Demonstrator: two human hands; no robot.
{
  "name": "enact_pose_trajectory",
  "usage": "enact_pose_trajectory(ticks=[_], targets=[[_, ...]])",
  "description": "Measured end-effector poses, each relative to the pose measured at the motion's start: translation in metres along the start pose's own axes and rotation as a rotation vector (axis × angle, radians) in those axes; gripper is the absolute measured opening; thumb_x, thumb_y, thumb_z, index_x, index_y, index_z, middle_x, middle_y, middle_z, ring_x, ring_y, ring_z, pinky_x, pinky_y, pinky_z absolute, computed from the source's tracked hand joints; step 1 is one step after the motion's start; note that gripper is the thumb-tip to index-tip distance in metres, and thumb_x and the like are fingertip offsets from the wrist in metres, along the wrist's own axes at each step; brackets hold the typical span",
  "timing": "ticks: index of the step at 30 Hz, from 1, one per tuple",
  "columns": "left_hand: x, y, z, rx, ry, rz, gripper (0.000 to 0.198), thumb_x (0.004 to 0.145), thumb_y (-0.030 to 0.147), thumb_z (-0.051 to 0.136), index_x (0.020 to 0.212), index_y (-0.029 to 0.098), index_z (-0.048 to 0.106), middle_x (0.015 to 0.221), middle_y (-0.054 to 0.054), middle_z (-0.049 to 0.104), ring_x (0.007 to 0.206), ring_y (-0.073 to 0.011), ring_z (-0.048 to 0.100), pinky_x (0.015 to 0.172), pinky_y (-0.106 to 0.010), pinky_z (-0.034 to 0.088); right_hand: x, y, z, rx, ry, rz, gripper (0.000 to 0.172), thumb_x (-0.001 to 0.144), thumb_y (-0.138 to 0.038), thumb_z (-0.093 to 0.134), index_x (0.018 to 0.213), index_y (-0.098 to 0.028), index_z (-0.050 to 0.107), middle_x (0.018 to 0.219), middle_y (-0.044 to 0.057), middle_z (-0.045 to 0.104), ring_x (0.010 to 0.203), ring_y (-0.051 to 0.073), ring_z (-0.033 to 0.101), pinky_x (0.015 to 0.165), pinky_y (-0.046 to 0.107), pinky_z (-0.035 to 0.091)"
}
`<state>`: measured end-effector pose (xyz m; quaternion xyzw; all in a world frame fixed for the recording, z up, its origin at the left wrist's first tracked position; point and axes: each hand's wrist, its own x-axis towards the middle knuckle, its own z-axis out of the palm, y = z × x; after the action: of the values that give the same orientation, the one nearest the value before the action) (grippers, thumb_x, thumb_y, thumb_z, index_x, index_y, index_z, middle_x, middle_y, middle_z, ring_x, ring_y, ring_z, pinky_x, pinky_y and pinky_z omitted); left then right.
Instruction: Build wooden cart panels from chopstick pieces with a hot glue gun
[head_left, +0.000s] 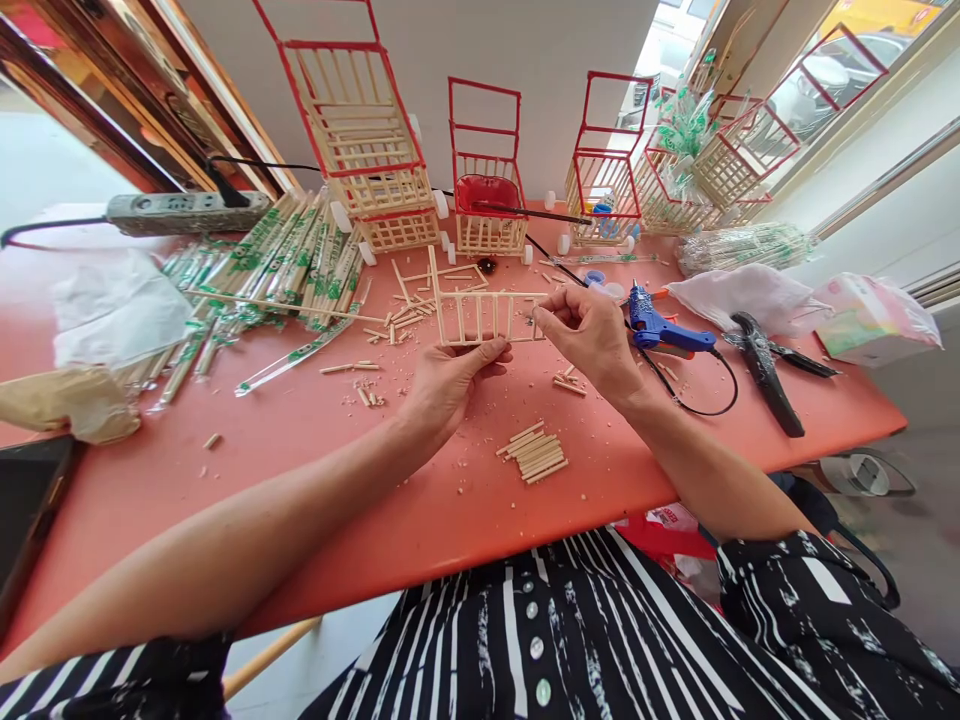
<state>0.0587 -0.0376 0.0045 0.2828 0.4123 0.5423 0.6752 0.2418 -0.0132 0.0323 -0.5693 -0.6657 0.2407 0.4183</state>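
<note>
My left hand (457,385) pinches the lower rail of a small ladder-like frame of wooden sticks (480,318), held upright above the table. At the frame's right end, the fingers of my right hand (589,335) are closed near the last upright; whether they grip a short stick or the frame itself I cannot make out. Below the hands lies a neat pile of short cut sticks (538,455). Behind the frame, more cut pieces (409,318) are scattered, with an open stick outline (450,272) among them.
A blue glue gun (667,325) and black-handled cutters (769,380) lie to the right. Wrapped chopstick bundles (300,260) and a power strip (184,212) are at left. Several stick-built carts with red handles (491,200) line the back. A tissue pack (870,315) sits at far right.
</note>
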Motion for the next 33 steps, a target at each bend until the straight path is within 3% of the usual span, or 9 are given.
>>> enact_pose_trajectory(ticks=[8,23,33], targets=[[-0.0043,-0.0003,-0.0002,0.025,-0.031,0.013,0.037,0.051,0.031,0.103,0.076,0.013,0.083,0.078,-0.004,0.077,0.073,-0.0148,0.072,0.07,-0.027,0.058,-0.0021,-0.0085,0.0029,-0.055,0.025,-0.019,0.021,0.09,-0.024,0.07,0.072,-0.021,0.06,0.061,-0.004,0.056,0.057,0.011,0.043,0.061,0.028,0.039],[-0.0055,0.0002,0.0015,0.029,-0.033,0.015,0.041,0.046,0.035,0.107,0.072,0.014,0.084,0.075,-0.003,0.078,0.07,-0.0131,0.072,0.066,-0.025,0.058,-0.0028,-0.0072,0.007,-0.133,0.046,-0.007,0.025,0.092,-0.023,0.069,0.072,-0.022,0.054,0.066,-0.003,0.06,0.061,0.012,0.048,0.068,0.03,0.042],[-0.0029,0.0003,-0.001,0.019,-0.03,0.003,0.039,0.05,0.033,0.106,0.075,0.014,0.082,0.078,-0.005,0.078,0.073,-0.0151,0.073,0.069,-0.027,0.058,-0.0019,-0.0043,0.0036,0.017,0.046,0.004,0.016,0.092,-0.025,0.067,0.079,-0.022,0.059,0.07,-0.002,0.062,0.063,0.013,0.052,0.064,0.029,0.043]])
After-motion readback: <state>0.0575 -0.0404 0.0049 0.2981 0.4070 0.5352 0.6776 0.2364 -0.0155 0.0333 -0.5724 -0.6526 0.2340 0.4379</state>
